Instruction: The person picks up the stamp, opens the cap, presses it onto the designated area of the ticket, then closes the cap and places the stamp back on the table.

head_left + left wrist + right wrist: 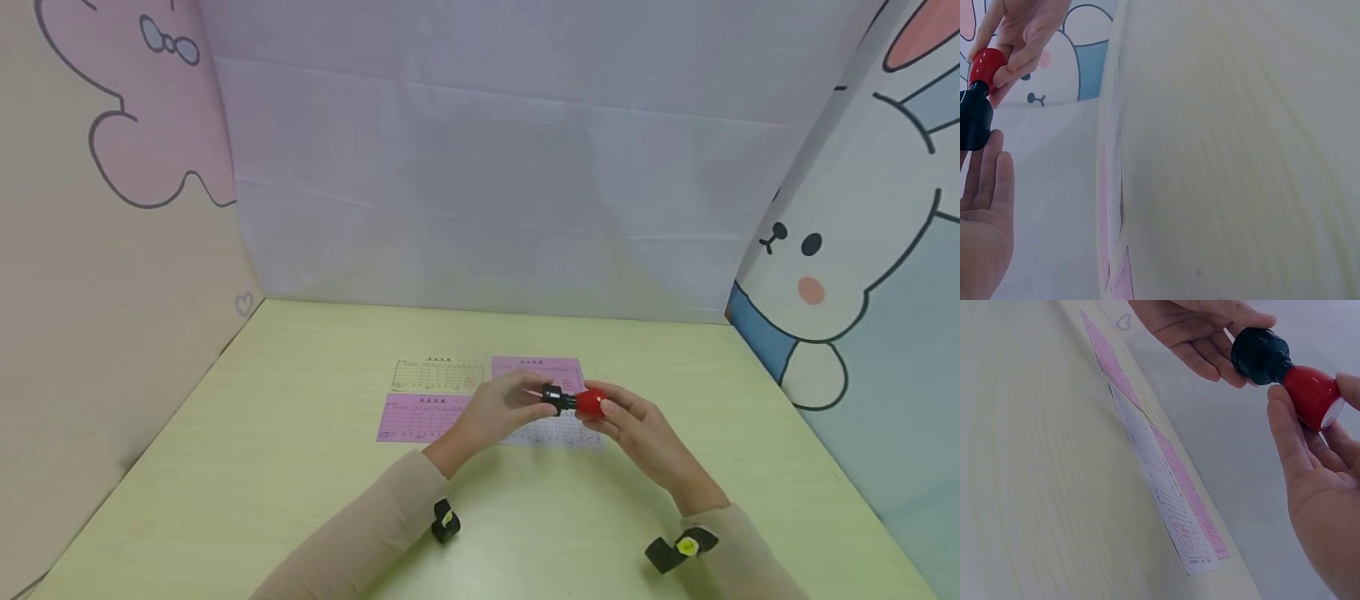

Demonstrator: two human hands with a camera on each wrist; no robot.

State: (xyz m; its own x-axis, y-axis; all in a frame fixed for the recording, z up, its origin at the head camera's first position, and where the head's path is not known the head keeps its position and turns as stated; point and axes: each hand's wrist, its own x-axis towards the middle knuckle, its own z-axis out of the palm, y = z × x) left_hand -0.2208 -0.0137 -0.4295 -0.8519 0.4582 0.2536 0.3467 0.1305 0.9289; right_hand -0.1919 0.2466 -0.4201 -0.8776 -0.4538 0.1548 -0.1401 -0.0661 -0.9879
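Note:
A stamp with a red handle (591, 404) and a black round end (1260, 356) is held level above the paper forms, between the two hands. The left hand (492, 411) grips the black end between thumb and fingers. From the other side, the right hand (648, 435) pinches the red handle, its fingertips around the bulb. A pale disc shows on the handle's outer end in the right wrist view. In the left wrist view the black end (975, 119) lies against the left fingers.
Four-sided printed forms lie on the pale yellow table (315, 467): a yellow form (435, 376), a pink form (412, 418), another pink form (536, 366) and a white form (555, 432). A pale back wall (487, 192) and cartoon-printed side panels (847, 250) enclose the table.

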